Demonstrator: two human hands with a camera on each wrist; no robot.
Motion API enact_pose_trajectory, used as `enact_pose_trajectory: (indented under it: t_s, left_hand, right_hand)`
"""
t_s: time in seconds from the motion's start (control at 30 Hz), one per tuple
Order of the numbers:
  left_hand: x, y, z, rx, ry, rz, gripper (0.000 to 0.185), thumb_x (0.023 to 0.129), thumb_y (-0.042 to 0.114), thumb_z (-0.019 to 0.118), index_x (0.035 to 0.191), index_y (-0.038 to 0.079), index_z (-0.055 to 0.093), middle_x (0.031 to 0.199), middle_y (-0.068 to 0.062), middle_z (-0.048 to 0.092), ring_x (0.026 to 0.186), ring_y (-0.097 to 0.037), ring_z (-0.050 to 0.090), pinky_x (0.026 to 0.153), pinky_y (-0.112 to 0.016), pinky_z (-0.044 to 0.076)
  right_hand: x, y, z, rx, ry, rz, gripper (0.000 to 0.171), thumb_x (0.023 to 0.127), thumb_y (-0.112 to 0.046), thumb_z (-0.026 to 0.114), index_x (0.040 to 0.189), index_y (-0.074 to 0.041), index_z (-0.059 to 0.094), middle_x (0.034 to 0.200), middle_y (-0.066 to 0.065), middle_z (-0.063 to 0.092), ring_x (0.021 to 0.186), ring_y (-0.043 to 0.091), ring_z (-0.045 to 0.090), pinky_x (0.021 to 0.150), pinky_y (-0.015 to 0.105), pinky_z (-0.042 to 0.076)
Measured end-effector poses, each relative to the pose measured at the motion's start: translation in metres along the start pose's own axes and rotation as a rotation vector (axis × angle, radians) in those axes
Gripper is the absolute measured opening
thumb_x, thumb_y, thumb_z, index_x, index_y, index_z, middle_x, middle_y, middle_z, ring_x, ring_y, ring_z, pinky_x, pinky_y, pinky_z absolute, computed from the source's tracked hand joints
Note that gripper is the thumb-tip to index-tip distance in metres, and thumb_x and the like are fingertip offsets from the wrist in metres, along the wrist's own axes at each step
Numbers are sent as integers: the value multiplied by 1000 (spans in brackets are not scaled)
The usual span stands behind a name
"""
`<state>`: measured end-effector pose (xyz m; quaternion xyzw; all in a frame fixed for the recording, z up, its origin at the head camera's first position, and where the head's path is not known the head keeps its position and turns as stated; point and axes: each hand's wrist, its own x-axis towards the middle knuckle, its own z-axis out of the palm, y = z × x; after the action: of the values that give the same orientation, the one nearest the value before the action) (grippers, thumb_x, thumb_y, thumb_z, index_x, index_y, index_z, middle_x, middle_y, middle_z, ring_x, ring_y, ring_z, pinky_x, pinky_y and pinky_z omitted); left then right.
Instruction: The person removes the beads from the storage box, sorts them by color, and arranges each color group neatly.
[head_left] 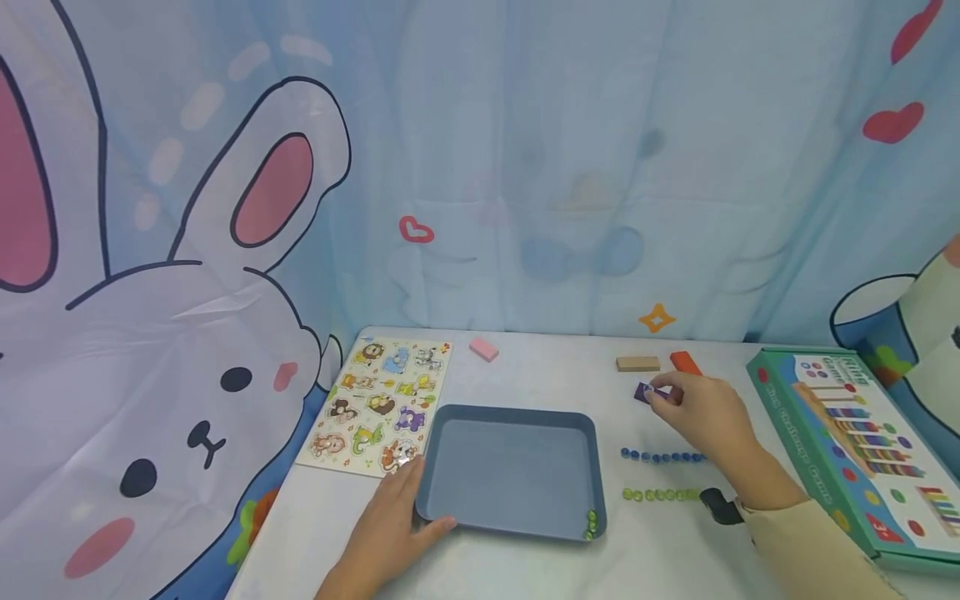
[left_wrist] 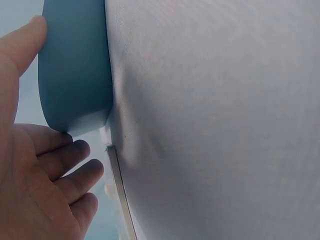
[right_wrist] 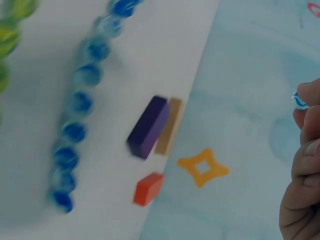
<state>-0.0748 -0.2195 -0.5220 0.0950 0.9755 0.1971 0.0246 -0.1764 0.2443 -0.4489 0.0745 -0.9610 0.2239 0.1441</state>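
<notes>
My right hand (head_left: pixel 708 417) pinches a blue-and-white glass marble (right_wrist: pixel 299 101) between thumb and fingertips, above the table by a purple block (right_wrist: pixel 149 127). Closer to me lies a row of blue marbles (head_left: pixel 656 457), with a row of green marbles (head_left: pixel 660 495) in front of it, partly hidden by the right wrist. My left hand (head_left: pixel 390 525) rests at the near left corner of a grey-blue tray (head_left: pixel 517 415), thumb by its front side, fingers loosely extended along its left side. A few green marbles (head_left: pixel 591 525) sit in the tray's near right corner.
An animal puzzle board (head_left: pixel 375 404) lies left of the tray, a pink block (head_left: pixel 483 349) behind it. A wooden block (head_left: pixel 637 364) and an orange block (head_left: pixel 686 362) lie at the back right. A green game box (head_left: pixel 862 450) stands on the right. A printed curtain (head_left: pixel 525 167) hangs behind.
</notes>
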Motion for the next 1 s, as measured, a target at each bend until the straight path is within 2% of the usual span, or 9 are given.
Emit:
enact_pose_trajectory:
  t_s: [0.27, 0.5, 0.67, 0.8, 1.0]
  left_hand:
    - [1, 2, -2, -10, -9, -4, 110, 87, 78, 63, 164, 7, 32, 169, -14, 36, 155, -38, 37, 127, -59, 34]
    - [0, -2, 1, -2, -2, -9, 110, 87, 78, 63, 164, 7, 32, 170, -13, 36, 156, -38, 37, 127, -60, 33]
    - [0, -3, 1, -2, 6, -7, 109, 87, 78, 64, 165, 8, 31, 170, -12, 36, 156, -37, 36, 128, -60, 32]
    - [0, -2, 1, -5, 11, -1, 108, 87, 77, 65, 164, 8, 32, 170, -12, 37, 156, -36, 37, 129, -59, 31]
    - [-1, -2, 2, -5, 13, 0, 108, 88, 76, 65, 164, 7, 32, 170, -12, 37, 156, -36, 37, 129, -58, 31]
  right_hand:
    - [-24, 36, -6, -4, -29, 93, 23, 91, -20, 78, 106, -3, 78, 61, -2, 52, 52, 15, 42, 44, 25, 30]
    - [-41, 59, -8, -25, -156, 198, 30, 93, -25, 77, 111, -1, 76, 66, -1, 54, 58, 17, 45, 48, 26, 32]
    - [-50, 72, -8, -34, -212, 244, 33, 93, -25, 76, 113, 1, 75, 66, -1, 56, 58, 17, 47, 48, 26, 33]
    - [-53, 81, -7, -43, -257, 271, 33, 93, -24, 76, 114, 2, 74, 68, 0, 58, 60, 17, 49, 49, 26, 34]
    - [-53, 93, -3, -57, -333, 316, 35, 92, -23, 78, 116, 3, 74, 76, 6, 65, 66, 19, 53, 54, 30, 41]
